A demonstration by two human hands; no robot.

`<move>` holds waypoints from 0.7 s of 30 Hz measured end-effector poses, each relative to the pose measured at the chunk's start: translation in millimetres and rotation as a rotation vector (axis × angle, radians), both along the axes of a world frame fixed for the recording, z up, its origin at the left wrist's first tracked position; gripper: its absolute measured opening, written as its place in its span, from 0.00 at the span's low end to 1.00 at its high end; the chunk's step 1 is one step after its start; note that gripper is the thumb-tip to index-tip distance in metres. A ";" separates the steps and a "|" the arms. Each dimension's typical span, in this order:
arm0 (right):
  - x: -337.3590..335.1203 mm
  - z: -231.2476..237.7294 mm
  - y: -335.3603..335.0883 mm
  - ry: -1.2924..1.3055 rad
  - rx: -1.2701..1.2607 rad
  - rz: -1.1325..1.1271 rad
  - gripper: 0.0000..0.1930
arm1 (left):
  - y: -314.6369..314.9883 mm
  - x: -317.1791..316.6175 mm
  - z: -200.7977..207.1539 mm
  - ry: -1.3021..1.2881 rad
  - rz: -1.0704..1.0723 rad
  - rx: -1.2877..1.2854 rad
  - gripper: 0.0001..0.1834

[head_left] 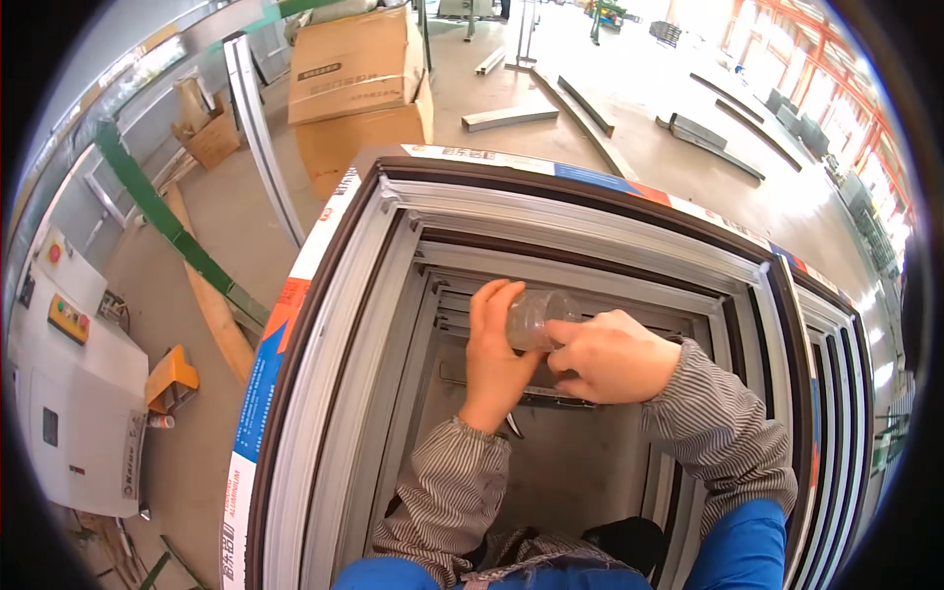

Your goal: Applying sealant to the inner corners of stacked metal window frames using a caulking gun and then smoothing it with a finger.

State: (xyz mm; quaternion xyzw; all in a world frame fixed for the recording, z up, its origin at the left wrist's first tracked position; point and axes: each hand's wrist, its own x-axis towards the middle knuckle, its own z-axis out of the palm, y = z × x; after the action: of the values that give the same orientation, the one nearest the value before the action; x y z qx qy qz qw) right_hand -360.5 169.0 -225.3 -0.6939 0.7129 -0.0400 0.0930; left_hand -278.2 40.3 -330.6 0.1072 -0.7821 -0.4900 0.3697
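Observation:
A clear plastic bottle point(529, 317) is held up near the middle of the view, tilted over the opening of the stacked frames. My left hand point(492, 344) is wrapped round its left side, with the thumb underneath. My right hand point(615, 359) meets the bottle from the right. Its fingers are curled in and the index finger lies against the bottle's end; what they pinch, if anything, is hidden. Around both hands stand nested silver aluminium window frames point(339, 324), with dark edges and printed protective film on the outer faces.
Cardboard boxes point(359, 74) are stacked beyond the frames. At left are a grey machine point(84, 413) with a button panel point(69, 318), a yellow foot pedal cover point(172, 380) and a green bar point(162, 216). Metal profiles point(713, 147) lie on the far floor.

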 end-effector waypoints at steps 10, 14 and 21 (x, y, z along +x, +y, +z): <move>-37.5 6.4 -48.4 -0.622 -0.484 -0.325 0.06 | -35.7 19.3 14.1 0.070 0.166 0.250 0.38; -37.2 -19.7 -110.4 -0.421 -0.536 -0.108 0.07 | -42.2 38.2 28.4 0.083 0.174 0.188 0.39; -36.7 -32.0 -186.0 -0.304 -0.486 -0.073 0.10 | -52.4 49.0 35.2 0.146 0.135 0.216 0.40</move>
State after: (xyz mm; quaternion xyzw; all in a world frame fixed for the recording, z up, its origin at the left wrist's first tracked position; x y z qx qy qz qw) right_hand -397.2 -16.9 -257.3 -0.6557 0.6850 -0.3163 0.0282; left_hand -229.2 -12.1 -295.4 0.1625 -0.6868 -0.5520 0.4441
